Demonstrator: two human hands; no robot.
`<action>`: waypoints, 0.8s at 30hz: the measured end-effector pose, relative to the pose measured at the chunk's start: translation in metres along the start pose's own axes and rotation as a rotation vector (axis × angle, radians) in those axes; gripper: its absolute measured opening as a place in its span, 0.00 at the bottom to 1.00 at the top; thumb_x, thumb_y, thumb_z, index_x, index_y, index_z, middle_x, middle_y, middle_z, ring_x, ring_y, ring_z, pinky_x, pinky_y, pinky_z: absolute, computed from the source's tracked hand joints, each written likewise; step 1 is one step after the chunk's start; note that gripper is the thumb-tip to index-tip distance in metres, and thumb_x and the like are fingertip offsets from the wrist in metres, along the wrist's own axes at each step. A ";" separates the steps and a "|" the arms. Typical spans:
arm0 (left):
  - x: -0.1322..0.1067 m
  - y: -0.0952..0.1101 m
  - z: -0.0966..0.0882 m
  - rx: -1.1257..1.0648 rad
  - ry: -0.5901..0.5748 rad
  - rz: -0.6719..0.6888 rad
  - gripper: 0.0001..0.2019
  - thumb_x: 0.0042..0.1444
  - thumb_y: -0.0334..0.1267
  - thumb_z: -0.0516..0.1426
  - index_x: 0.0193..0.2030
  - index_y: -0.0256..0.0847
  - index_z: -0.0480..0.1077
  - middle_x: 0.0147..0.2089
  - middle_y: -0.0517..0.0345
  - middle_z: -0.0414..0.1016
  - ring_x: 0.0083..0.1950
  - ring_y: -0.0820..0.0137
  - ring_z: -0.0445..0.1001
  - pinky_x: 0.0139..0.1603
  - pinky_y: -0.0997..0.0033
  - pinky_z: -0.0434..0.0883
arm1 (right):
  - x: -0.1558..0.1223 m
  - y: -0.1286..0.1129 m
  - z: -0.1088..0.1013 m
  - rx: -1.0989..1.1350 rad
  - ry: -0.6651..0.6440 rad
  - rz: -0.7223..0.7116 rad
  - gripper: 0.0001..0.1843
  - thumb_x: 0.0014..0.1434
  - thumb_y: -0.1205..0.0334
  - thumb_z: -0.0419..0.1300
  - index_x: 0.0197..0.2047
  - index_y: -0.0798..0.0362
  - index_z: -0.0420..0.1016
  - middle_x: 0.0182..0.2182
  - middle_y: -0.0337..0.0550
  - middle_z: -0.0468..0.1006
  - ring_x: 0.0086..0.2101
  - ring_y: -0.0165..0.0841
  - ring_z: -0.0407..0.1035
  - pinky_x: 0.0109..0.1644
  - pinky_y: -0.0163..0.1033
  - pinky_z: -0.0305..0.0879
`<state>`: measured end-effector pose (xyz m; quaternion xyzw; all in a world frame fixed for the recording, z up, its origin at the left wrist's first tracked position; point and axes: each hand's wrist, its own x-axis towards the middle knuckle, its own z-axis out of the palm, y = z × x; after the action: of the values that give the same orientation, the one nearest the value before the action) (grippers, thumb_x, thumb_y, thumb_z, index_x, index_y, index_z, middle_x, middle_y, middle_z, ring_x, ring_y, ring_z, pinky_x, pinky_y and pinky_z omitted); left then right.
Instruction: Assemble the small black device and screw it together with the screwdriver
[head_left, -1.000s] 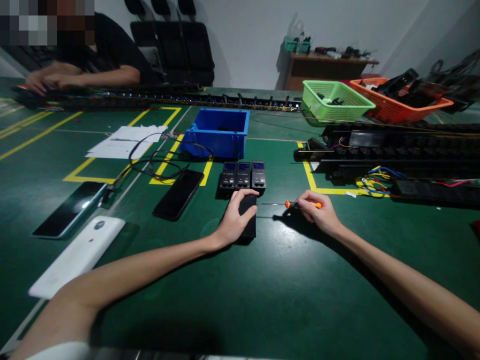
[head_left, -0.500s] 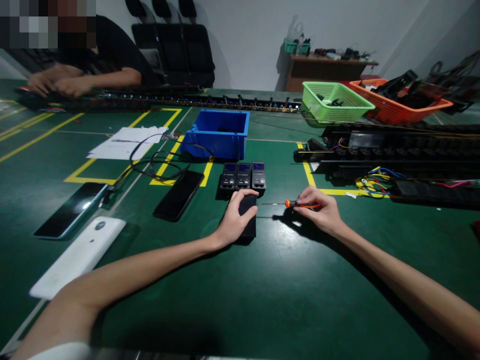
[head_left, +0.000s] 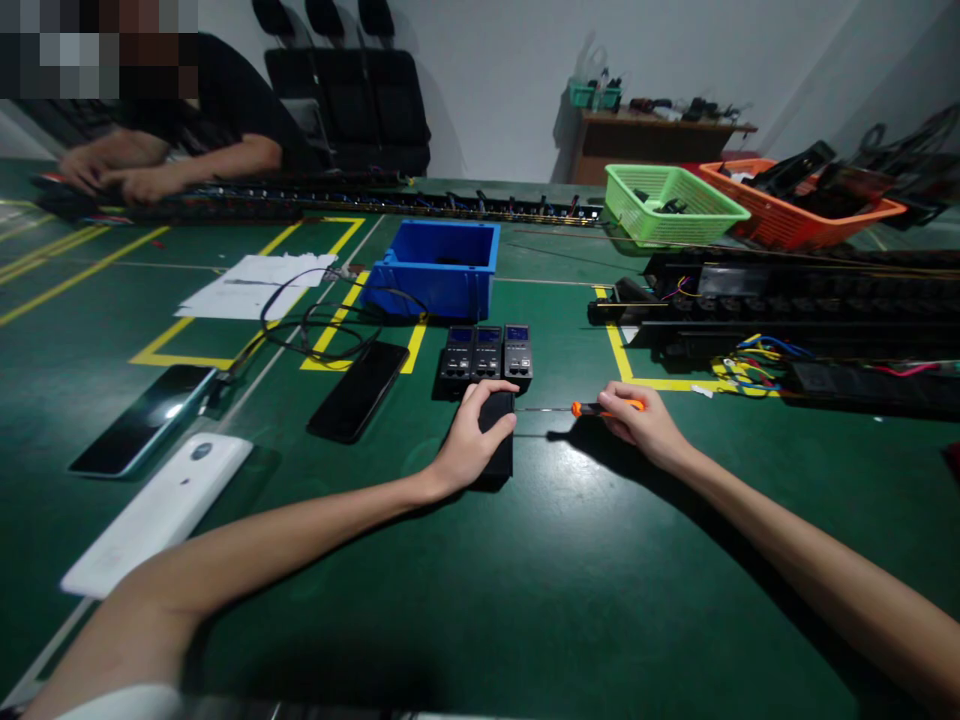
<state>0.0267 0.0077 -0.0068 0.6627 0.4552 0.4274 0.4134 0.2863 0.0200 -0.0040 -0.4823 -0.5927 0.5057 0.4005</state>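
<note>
My left hand [head_left: 469, 440] is closed over a small black module [head_left: 497, 440] that lies on the green table. My right hand [head_left: 641, 425] pinches the orange handle of a thin screwdriver [head_left: 592, 408]. The metal shaft lies level and points left, with its tip at the right side of the black module. Just behind the module stand three black modules with small blue displays [head_left: 487, 352], side by side.
A blue bin [head_left: 439, 265] stands behind the modules. Two dark phones [head_left: 358, 388] [head_left: 141, 417], a white device [head_left: 157, 512], cables and papers lie to the left. Green [head_left: 667, 203] and orange [head_left: 795, 205] baskets and long black strips with coloured wires fill the right. Another person works at the far left.
My right fingers have shifted slightly on the screwdriver handle. The left hand and the module have stayed in place. The other person's hands have moved a little.
</note>
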 end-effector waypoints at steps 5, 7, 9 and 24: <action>-0.001 0.000 0.000 0.005 0.001 0.000 0.15 0.57 0.34 0.55 0.52 0.44 0.66 0.48 0.55 0.67 0.50 0.64 0.68 0.55 0.61 0.64 | 0.003 0.001 -0.009 -0.133 0.018 -0.183 0.11 0.54 0.56 0.66 0.33 0.54 0.73 0.22 0.35 0.70 0.20 0.25 0.61 0.23 0.32 0.55; 0.000 0.000 0.000 0.013 0.005 0.005 0.15 0.57 0.34 0.55 0.52 0.44 0.67 0.48 0.55 0.67 0.49 0.64 0.68 0.55 0.62 0.64 | 0.005 0.002 -0.012 -0.226 0.033 -0.338 0.10 0.52 0.59 0.69 0.35 0.53 0.75 0.30 0.40 0.75 0.28 0.29 0.67 0.31 0.36 0.61; 0.000 0.000 0.000 0.017 0.010 0.011 0.15 0.57 0.34 0.55 0.51 0.44 0.67 0.48 0.55 0.67 0.49 0.64 0.68 0.55 0.62 0.64 | 0.006 0.004 -0.013 -0.253 0.036 -0.479 0.07 0.51 0.62 0.69 0.34 0.52 0.76 0.30 0.41 0.74 0.31 0.32 0.68 0.35 0.38 0.63; 0.000 0.000 0.000 0.006 0.011 0.003 0.15 0.57 0.34 0.55 0.51 0.44 0.67 0.47 0.55 0.68 0.50 0.64 0.68 0.55 0.61 0.64 | 0.000 -0.004 -0.004 -0.076 -0.047 0.048 0.19 0.63 0.46 0.54 0.34 0.54 0.72 0.13 0.31 0.61 0.13 0.24 0.54 0.16 0.30 0.47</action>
<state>0.0266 0.0077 -0.0068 0.6624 0.4577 0.4303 0.4082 0.2892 0.0208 0.0004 -0.4989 -0.6091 0.5035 0.3557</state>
